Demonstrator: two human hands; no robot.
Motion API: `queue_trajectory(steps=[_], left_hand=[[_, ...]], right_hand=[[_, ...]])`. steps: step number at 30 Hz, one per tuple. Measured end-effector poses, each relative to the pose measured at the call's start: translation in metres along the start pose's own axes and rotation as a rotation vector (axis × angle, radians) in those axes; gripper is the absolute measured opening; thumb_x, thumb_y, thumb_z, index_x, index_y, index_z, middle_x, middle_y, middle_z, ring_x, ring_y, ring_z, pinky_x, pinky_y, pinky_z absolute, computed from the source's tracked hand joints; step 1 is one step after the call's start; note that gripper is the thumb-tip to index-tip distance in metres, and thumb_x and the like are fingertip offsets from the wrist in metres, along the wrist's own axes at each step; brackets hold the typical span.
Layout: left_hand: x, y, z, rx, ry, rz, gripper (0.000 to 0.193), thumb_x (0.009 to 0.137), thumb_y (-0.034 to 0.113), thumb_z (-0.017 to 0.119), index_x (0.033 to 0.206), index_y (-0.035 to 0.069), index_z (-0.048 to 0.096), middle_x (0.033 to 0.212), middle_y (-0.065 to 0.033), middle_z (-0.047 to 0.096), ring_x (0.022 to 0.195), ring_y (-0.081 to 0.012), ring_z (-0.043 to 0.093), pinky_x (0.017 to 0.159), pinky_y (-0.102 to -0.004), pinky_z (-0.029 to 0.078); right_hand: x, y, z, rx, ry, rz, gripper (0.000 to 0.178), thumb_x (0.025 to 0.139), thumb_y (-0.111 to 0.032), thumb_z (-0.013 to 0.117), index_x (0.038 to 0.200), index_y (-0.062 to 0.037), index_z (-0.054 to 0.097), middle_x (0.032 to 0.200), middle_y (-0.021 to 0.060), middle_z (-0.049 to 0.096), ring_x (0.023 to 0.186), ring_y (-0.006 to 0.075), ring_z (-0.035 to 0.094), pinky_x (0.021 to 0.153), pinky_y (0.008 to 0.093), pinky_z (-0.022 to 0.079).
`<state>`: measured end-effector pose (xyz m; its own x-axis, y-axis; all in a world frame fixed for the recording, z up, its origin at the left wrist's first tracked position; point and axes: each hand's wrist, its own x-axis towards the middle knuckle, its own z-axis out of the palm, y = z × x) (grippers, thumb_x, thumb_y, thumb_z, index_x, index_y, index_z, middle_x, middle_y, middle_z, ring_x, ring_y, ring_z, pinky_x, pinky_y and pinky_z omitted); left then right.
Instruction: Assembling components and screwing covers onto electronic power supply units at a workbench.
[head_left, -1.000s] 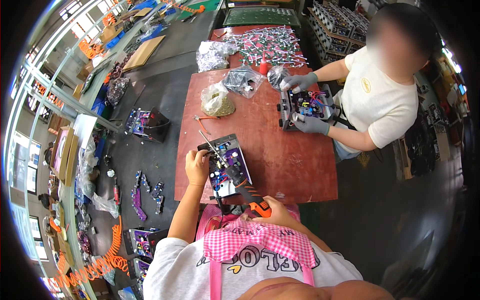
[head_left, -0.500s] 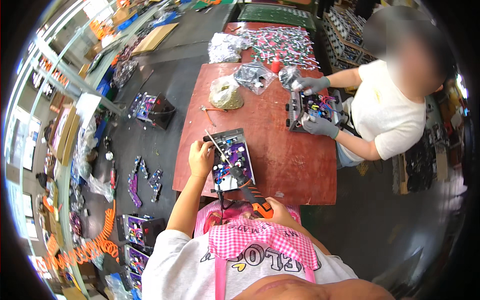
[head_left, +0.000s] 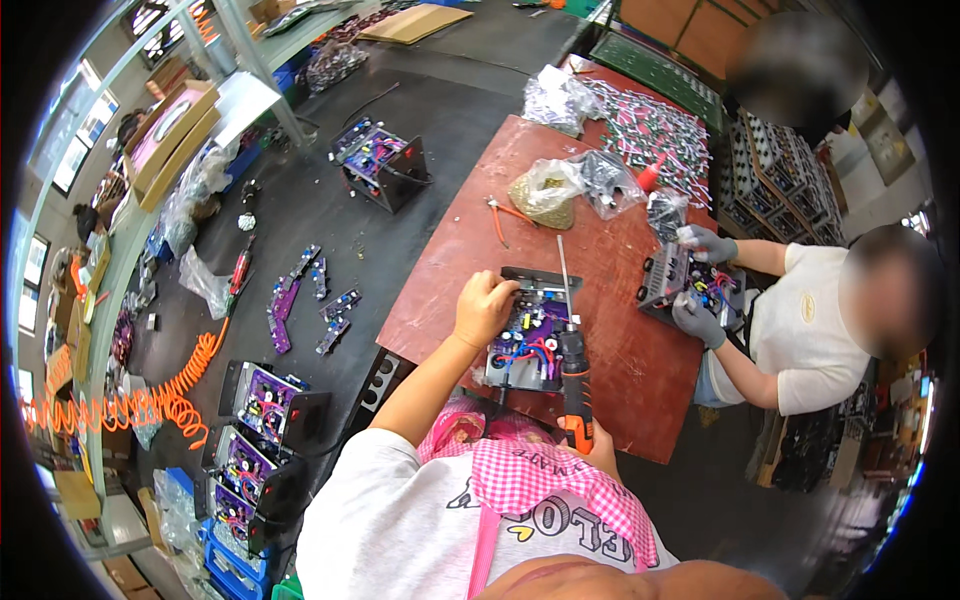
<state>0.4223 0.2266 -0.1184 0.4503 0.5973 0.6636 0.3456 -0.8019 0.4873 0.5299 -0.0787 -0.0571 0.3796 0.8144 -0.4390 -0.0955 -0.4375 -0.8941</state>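
An open metal case with a purple circuit board (head_left: 528, 342) lies in front of me on the red table. Over its far left corner, my left hand (head_left: 486, 307) is closed, fingers curled against the edge by the upright panel. My right hand (head_left: 601, 452), partly hidden by my apron, is wrapped around the lower handle of an orange and black power screwdriver (head_left: 576, 390). Its long thin bit (head_left: 563, 270) points away from me, passing over the case's right side and beyond the far panel. Red and blue wires run across the near part of the board.
Opposite on the right, a gloved co-worker handles a similar case (head_left: 672, 277). Orange-handled pliers (head_left: 503, 218), a bag of small parts (head_left: 543, 196) and a red bottle (head_left: 651, 175) lie farther back. More cases (head_left: 262, 400) and a coiled orange hose (head_left: 170, 395) are left.
The view has turned left, shifting the table rightward. The screwdriver's bit has swung from crossing the board toward my left hand to lying along the case's right side. Both hands keep their grips.
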Motion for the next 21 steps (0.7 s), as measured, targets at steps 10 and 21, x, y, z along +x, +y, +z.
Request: queue_trajectory(steps=[10,21], left_hand=[[0.005,0.006,0.0,-0.075,0.03,0.016,0.02,0.07,0.005,0.074,0.089,0.011,0.068,0.079,-0.0052,0.055,0.074,-0.0259,0.056,0.065,-0.0387,0.046],[0.006,0.003,0.002,-0.075,0.033,0.046,0.018,0.071,0.005,0.067,0.088,0.013,0.068,0.08,-0.0075,0.056,0.073,-0.0287,0.056,0.064,-0.0406,0.046]], right_hand=[[0.005,-0.006,0.0,-0.075,-0.001,0.132,0.062,0.074,-0.006,0.082,0.128,0.0007,0.054,0.115,0.0085,0.067,0.089,0.0103,0.061,0.083,0.0279,0.051],[0.007,-0.01,0.006,-0.076,0.047,0.016,0.053,0.069,-0.008,0.084,0.116,-0.0011,0.062,0.104,0.0051,0.06,0.092,0.0112,0.059,0.084,0.0283,0.049]])
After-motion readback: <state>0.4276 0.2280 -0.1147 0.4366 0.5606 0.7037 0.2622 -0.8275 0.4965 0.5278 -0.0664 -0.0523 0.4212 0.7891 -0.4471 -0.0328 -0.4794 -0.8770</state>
